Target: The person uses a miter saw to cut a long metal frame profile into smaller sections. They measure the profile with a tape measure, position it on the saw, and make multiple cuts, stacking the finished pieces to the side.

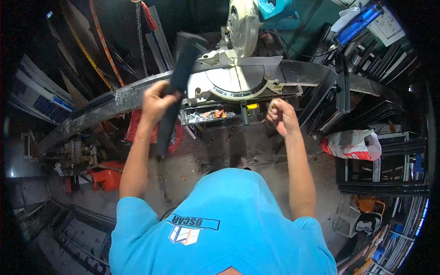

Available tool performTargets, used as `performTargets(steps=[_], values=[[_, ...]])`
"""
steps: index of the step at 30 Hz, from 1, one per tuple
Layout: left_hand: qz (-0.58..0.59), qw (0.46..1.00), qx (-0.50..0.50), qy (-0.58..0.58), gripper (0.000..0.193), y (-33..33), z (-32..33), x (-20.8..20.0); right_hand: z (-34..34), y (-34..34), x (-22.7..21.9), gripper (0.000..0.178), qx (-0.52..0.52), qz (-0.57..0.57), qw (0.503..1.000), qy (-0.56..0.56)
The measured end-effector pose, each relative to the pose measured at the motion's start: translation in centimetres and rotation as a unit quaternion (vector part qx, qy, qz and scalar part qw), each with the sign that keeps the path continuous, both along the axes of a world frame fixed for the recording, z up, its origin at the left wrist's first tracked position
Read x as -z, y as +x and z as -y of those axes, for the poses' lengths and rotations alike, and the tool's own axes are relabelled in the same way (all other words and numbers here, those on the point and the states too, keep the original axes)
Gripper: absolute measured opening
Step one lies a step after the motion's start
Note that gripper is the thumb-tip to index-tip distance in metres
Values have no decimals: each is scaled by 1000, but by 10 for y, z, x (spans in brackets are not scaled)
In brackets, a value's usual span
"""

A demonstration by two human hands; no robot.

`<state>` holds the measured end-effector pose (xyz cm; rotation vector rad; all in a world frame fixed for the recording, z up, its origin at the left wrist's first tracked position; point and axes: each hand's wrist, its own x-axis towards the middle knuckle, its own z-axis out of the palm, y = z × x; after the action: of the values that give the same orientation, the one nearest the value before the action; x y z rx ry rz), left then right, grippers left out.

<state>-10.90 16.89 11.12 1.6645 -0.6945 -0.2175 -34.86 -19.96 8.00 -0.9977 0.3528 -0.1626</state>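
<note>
Head view, looking straight down: the left hand (pixel 158 103) is wrapped around a long dark bar (pixel 184 64) roughly mid-length, so that one's a proper grip; the bar stands steeply tilted across the view, its top end overlapping the left side of the mitre saw (pixel 243 27) and its lower end out over the floor (pixel 215 153); it's pretty blurred, so I can't tell if the far end touches the saw or just passes in front of it.

The right hand (pixel 283 117) is well apart from the bar — fingers curled into a loose fist just off the front right of the saw's base; nothing shows in it, though I can't tell whether something tiny is tucked inside.

My read on the step: one-handed handling of the bar beside the saw, as it isn't lying flat on the tabletop (pixel 123 94) or lined up with the saw's fence; a next move calls for minding both ends — the top one near the saw, the bottom one near the red bag (pixel 137 128) — and probably the right hand on the bar too, since a single mid-length hold could let it swing.

Below the saw there's a tray (pixel 184 117) of small bits, with a yellow-and-black item (pixel 252 107) just beside it.
</note>
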Motion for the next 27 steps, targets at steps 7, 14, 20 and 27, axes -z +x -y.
performTargets(steps=[7,14,20,27], values=[[-220,850,-401,-259,39,91,-23,35,54,-117,103,31,153,-122,644,-740],[-354,756,-499,-232,43,123,0,119,43,-160,94,21,15,-365,813,-453],[-392,764,-475,-194,60,146,37,139,26,-141,58,20,-42,-327,801,-499],[-119,877,-460,72,47,123,27,191,27,-71,-101,33,85,-153,914,-366]])
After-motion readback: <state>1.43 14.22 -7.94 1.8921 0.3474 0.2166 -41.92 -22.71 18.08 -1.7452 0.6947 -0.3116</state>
